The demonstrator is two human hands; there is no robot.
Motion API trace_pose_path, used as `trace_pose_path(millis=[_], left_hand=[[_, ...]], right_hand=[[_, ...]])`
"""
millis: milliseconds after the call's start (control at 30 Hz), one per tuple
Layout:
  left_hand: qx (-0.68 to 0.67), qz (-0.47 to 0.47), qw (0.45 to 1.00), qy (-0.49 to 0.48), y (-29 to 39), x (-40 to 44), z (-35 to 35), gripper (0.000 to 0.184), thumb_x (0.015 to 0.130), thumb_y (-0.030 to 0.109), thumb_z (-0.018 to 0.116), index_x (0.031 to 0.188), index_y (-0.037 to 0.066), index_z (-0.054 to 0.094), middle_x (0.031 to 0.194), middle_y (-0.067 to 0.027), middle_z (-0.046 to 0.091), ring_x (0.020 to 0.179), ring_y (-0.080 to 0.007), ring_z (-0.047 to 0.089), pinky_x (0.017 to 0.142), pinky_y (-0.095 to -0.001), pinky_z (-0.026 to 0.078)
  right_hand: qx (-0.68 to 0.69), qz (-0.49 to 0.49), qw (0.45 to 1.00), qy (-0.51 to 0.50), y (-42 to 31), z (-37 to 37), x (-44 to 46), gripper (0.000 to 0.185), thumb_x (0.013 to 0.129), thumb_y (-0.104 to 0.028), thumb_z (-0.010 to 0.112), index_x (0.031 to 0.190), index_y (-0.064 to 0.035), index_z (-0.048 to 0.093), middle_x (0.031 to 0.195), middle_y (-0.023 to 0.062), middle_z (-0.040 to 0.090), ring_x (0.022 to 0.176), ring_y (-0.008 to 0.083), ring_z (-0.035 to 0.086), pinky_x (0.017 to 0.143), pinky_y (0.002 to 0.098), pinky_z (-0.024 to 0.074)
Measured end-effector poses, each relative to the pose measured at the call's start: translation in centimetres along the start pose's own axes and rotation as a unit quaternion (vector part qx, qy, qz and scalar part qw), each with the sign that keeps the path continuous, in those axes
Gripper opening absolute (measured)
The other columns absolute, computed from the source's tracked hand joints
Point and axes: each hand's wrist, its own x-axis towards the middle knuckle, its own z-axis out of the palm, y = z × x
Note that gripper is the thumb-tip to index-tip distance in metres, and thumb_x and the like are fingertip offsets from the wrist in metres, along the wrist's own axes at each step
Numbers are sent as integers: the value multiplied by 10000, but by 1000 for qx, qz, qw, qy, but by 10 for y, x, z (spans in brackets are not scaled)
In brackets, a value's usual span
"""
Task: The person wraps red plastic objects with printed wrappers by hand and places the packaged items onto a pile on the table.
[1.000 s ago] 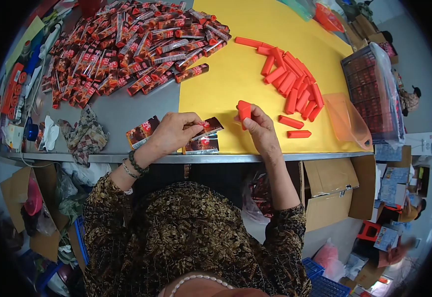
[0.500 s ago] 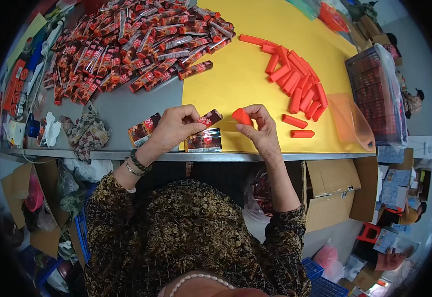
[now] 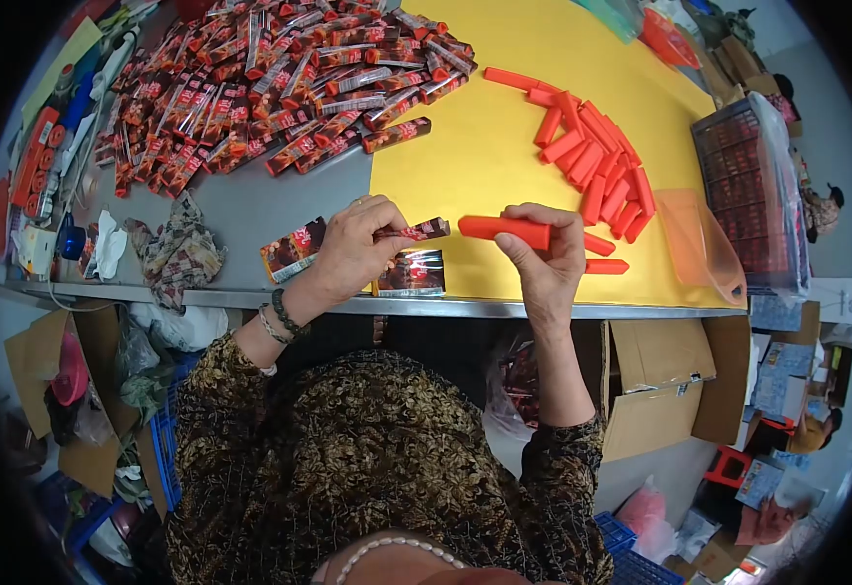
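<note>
Packets [image 3: 270, 93] lay heaped beyond a flat sleeve [image 3: 289, 252] on the grey tabletop [image 3: 260, 200]. The left hand [image 3: 353, 249] pinched a printed sleeve [image 3: 428, 229]; just beside its end, a red stick [image 3: 494, 228] was gripped in the right hand [image 3: 554, 255], near loose red sticks [image 3: 592, 156] on the yellow sheet [image 3: 494, 136].

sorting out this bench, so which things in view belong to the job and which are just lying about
Job, judging by the hands:
red stick, right hand
wrapper, left hand
loose red sticks
wrapped pile

Probably just lying about:
cloth
white tissue
</note>
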Motion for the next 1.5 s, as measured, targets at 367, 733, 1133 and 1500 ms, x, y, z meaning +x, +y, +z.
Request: trace_pose_path(millis=[367,733,1133,1500], left_hand=[[94,128,984,81,10,2,2,159,688,-2,698,772,12,564,735,-102,544,724,-286,538,649,-377,423],[155,206,963,78,17,-1,9,242,703,32,682,941,21,638,868,-97,622,813,-284,567,722,-380,449],[-226,-58,971,-59,11,-4,19,220,857,39,635,1068,6,583,880,-53,637,765,-99,591,691,-256,490],[-269,-85,958,-60,16,-12,17,288,886,62,624,1156,-11,557,978,-44,634,853,-67,583,751,-227,491]], right_hand=[[-56,-62,996,41,15,18,-20,287,762,32,742,910,-7,498,1005,135,607,921,163,601,814,278,500],[-28,58,998,-25,3,12,-11,254,772,-12,751,859,-5,513,942,92,618,826,111,586,747,241,492],[-74,-25,995,-55,6,6,-9,418,796,2,715,1139,4,476,1059,101,578,940,151,591,857,281,487],[-46,-18,999,-18,7,14,-15,280,822,-26,695,1071,12,572,1034,97,639,932,159,622,856,277,488]])
